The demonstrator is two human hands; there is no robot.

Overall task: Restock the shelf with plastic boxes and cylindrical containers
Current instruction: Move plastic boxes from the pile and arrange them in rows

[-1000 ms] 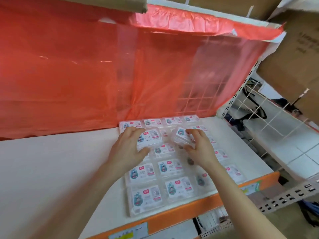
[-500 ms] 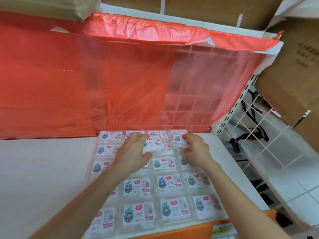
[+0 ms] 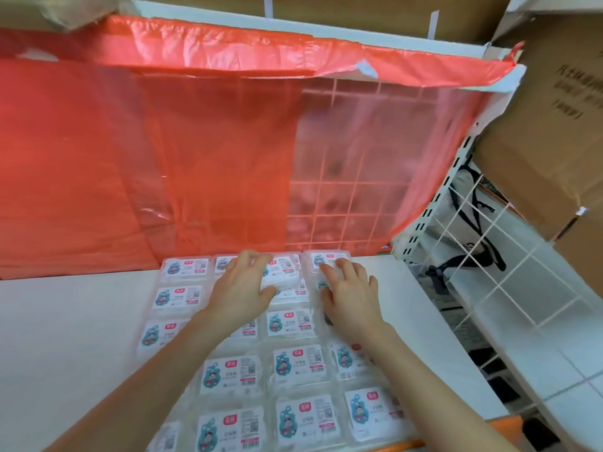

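White shelf (image 3: 65, 337), red plastic sheet (image 3: 146, 151) behind; plastic boxes (image 3: 299, 362) in rows at its right end. Left hand (image 3: 239, 290) grips back-row box (image 3: 282, 275), fingers curled. Right hand (image 3: 350, 296) flat, fingers spread, touching corner box (image 3: 326, 260).

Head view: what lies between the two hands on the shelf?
One labelled plastic box, pinched by the left hand and lying atop the stocked boxes; the right hand rests on the back corner box. The head view shows it.
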